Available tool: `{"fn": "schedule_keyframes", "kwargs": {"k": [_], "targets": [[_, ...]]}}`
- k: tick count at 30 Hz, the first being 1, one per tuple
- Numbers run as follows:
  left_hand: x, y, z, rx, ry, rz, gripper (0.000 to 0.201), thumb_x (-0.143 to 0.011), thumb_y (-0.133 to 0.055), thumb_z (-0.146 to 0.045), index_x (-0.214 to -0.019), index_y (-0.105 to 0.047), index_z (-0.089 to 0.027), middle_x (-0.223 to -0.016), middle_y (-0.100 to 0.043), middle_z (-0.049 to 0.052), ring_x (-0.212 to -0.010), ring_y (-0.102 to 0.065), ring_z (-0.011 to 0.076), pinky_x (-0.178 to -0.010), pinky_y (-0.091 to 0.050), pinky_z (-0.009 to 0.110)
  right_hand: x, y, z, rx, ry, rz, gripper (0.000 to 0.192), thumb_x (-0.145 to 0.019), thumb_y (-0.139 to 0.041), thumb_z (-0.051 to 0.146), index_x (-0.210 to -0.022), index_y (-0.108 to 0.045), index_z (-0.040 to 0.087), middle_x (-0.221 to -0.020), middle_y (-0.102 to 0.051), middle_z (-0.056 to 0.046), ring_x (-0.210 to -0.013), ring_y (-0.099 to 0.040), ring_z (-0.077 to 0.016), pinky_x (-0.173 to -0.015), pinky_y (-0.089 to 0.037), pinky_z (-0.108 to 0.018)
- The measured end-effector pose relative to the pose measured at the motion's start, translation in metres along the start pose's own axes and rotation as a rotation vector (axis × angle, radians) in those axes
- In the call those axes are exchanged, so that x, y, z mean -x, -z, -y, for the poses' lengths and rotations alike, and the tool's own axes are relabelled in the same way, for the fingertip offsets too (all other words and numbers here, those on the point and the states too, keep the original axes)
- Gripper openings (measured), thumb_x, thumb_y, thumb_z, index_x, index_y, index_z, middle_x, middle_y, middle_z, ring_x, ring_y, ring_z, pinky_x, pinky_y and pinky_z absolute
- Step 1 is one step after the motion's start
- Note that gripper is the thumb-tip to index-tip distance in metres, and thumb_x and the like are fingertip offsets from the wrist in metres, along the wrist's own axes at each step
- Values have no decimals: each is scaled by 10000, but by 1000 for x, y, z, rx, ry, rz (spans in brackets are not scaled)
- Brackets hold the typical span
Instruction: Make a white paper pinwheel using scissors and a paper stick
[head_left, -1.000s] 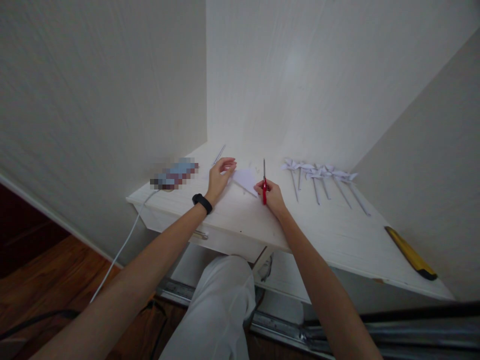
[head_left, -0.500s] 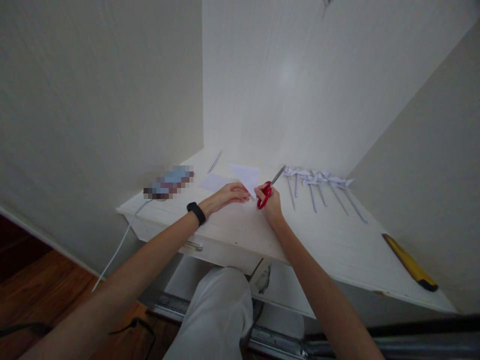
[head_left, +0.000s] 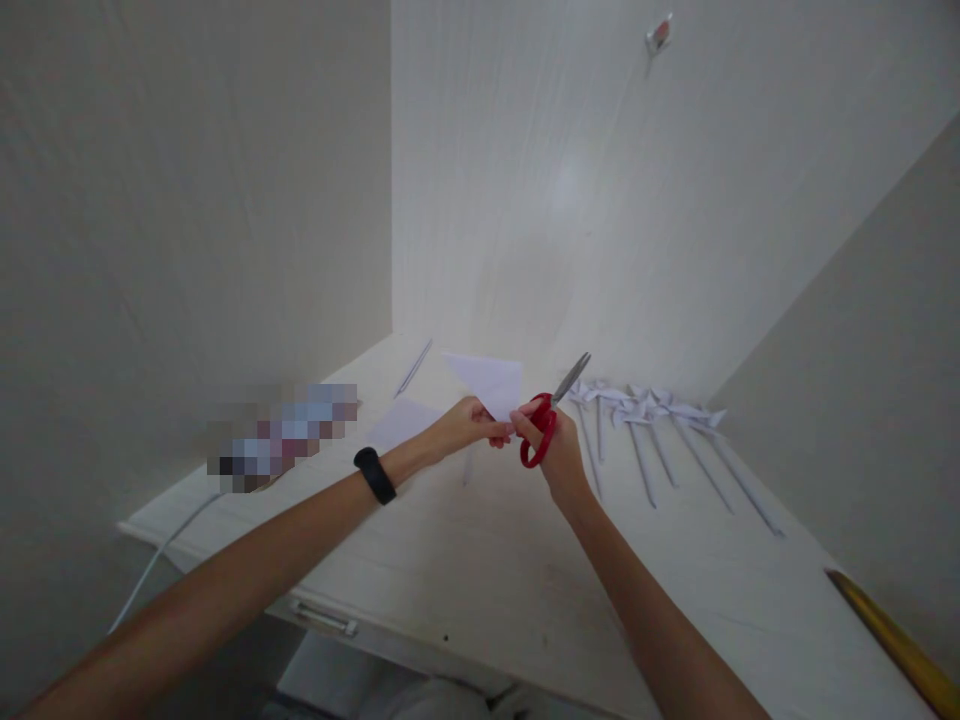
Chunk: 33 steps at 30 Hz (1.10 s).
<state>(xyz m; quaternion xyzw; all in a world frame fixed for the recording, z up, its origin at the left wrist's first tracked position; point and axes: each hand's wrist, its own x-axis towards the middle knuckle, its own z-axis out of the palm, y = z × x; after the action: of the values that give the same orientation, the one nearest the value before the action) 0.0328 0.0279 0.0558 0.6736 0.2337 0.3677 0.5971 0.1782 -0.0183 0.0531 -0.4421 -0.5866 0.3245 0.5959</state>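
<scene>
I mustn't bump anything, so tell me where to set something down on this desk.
Bare: the desk toward the front, between the forearms; also between the right forearm, the paper pinwheels and the yellow object. Crowded: the middle, where the left hand and right hand hold white paper and red scissors, and the back right, lined with those pinwheels.

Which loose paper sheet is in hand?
The sheet nearer the scissors, pinched by left hand and right hand; the other sheet lies on the tabletop.
</scene>
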Motion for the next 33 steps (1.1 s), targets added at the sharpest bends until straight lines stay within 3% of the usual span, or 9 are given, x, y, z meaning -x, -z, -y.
{"fn": "schedule_keyframes", "kwargs": {"k": [7, 13, 16, 20, 24, 26, 28, 33], "targets": [[13, 7, -5, -133, -55, 125, 321, -763, -630, -408, -625, -572, -124, -521, -495, -30, -467, -425, 55, -453, -319, 183, 8, -6, 17, -42, -64, -43, 189, -714, -664, 337, -674, -561, 184, -593, -546, 25, -549, -503, -108, -542, -402, -246], [27, 1, -7, -74, -65, 92, 341, -780, -607, -436, -646, -595, -122, -513, -495, -17, -458, -414, 60, -438, -300, 190, 19, -7, 22, -83, -107, -28, 244, -702, -687, 378, -666, -539, 188, -575, -530, 26, -535, -478, -108, -512, -378, -241], [26, 1, -8, -46, -83, -29, 376, -770, -610, -454, -591, -581, -125, -473, -479, -20, -433, -398, 58, -434, -297, 198, 21, -5, 17, -102, -176, 1, 311, -753, -631, 460, -655, -530, 182, -549, -498, 22, -510, -446, -105, -493, -351, -243], [24, 2, -16, -14, -130, -209, 416, -748, -618, -493, -541, -566, -137, -444, -472, -21, -422, -403, 62, -445, -324, 208, 27, -8, 15, -117, -286, 182, 468, -785, -510, 630, -662, -521, 178, -498, -460, 15, -451, -407, -106, -447, -294, -249], [26, 4, -18, -31, -127, -278, 408, -728, -628, -516, -561, -596, -144, -460, -496, -11, -446, -439, 78, -467, -369, 219, 34, -19, 20, -158, -227, 350, 562, -714, -482, 757, -637, -463, 201, -516, -421, 15, -471, -380, -114, -450, -286, -261], [27, 5, -17, -36, -133, -310, 406, -725, -627, -519, -564, -595, -148, -474, -509, -3, -462, -453, 86, -473, -383, 223, 37, -24, 22, -180, -137, 354, 618, -734, -347, 810, -641, -445, 207, -572, -415, 1, -531, -375, -128, -505, -325, -279], [28, 5, -15, -33, -143, -329, 405, -726, -624, -517, -563, -585, -149, -486, -519, 4, -478, -467, 91, -480, -395, 225, 39, -25, 21, -148, -111, 341, 608, -761, -322, 794, -670, -451, 207, -603, -411, -1, -560, -377, -134, -548, -339, -288], [27, 4, -17, -18, -166, -320, 396, -709, -641, -493, -536, -532, -154, -472, -485, -12, -456, -437, 79, -458, -380, 218, 42, -20, 18, -56, -168, 405, 591, -813, -309, 743, -711, -494, 191, -597, -485, -20, -561, -441, -142, -558, -349, -288]]}}
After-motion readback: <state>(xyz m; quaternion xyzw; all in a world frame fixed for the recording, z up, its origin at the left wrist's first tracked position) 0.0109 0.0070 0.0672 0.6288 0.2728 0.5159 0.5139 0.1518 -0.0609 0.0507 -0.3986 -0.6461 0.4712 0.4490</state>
